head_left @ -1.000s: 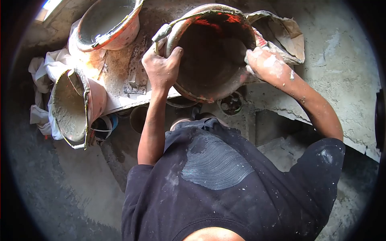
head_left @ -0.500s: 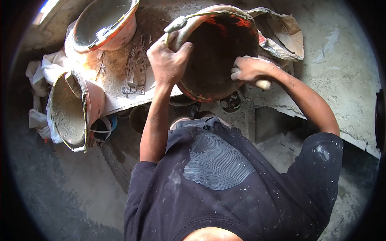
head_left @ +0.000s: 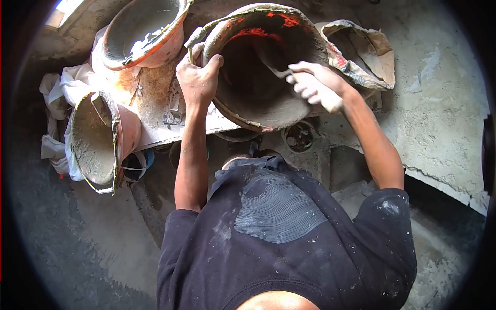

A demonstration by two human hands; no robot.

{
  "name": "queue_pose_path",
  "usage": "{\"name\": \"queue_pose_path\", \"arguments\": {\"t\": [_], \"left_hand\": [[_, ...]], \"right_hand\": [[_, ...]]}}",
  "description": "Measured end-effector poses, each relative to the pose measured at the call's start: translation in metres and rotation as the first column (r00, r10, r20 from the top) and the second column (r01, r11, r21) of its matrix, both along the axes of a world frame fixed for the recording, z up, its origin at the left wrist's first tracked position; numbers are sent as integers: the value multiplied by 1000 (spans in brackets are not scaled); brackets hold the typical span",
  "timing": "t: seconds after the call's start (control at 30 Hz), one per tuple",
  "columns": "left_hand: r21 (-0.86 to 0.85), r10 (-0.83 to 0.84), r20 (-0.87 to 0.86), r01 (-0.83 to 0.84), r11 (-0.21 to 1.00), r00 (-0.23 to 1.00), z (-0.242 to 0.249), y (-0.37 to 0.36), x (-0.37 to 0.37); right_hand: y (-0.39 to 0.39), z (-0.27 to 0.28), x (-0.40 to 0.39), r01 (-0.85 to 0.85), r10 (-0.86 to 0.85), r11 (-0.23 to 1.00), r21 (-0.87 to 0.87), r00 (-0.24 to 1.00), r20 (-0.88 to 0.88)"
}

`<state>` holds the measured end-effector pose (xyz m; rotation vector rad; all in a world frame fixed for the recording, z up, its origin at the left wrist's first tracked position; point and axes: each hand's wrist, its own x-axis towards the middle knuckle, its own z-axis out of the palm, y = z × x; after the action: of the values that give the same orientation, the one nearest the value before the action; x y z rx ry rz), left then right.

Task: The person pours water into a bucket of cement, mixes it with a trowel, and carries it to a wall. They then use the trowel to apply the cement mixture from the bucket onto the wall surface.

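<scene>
At the worktop's (head_left: 157, 135) near edge, the left hand (head_left: 198, 85) grips the bucket (head_left: 284, 114), the right hand (head_left: 323, 85) a trowel (head_left: 332, 104); red patches amid grey suggest work partway.

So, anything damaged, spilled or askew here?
Concrete slab at right: near edge jagged and cracked, not a clean line. Paper sack beside the right hand: mouth crumpled and ragged. Can't tell whether the leftmost bucket leans. No obvious spill.
</scene>
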<state>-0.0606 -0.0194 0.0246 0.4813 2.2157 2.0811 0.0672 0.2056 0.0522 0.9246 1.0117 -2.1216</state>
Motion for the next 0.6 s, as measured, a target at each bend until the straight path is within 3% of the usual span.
{"name": "queue_pose_path", "arguments": {"t": [0.07,0.13,0.17,0.2,0.23,0.27,0.3,0.33,0.4,0.47,0.53,0.6], "left_hand": [[45,21,4,-21,999,1000,-9,-1,-8],[56,39,10,-40,998,999,-10,-3,-11],[63,35,14,-36,997,999,-10,-3,-11],[68,29,17,-30,997,999,-10,-3,-11],[46,20,25,-21,999,999,-11,-4,-11],[44,23,25,-24,999,999,-10,-4,-11],[43,15,14,-15,999,1000,-8,-4,-8],[42,8,3,-8,999,1000,-7,-4,-7],[24,19,-2,-19,1000,1000,-13,-3,-8],[47,61,-5,-60,997,998,-17,-4,-8],[62,60,25,-62,996,998,-12,-7,-9],[47,14,90,-18,999,996,-7,-10,-8]], "right_hand": [[-3,20,15,-61,65,925,375,998,2],[3,27,22,-134,165,879,458,986,-28],[5,27,21,-230,310,758,611,950,-27],[4,26,17,-331,478,542,773,877,40],[4,18,15,-332,481,542,772,876,38],[4,1,15,-224,659,107,969,745,100],[3,-13,16,13,758,-320,947,603,248],[1,-23,18,12,760,-319,948,600,248],[-8,-35,22,363,800,-542,758,498,333],[-10,-32,26,418,857,-455,786,447,259],[-9,-22,34,249,888,-395,884,349,299],[1,-11,35,279,919,-344,897,296,260]]}}
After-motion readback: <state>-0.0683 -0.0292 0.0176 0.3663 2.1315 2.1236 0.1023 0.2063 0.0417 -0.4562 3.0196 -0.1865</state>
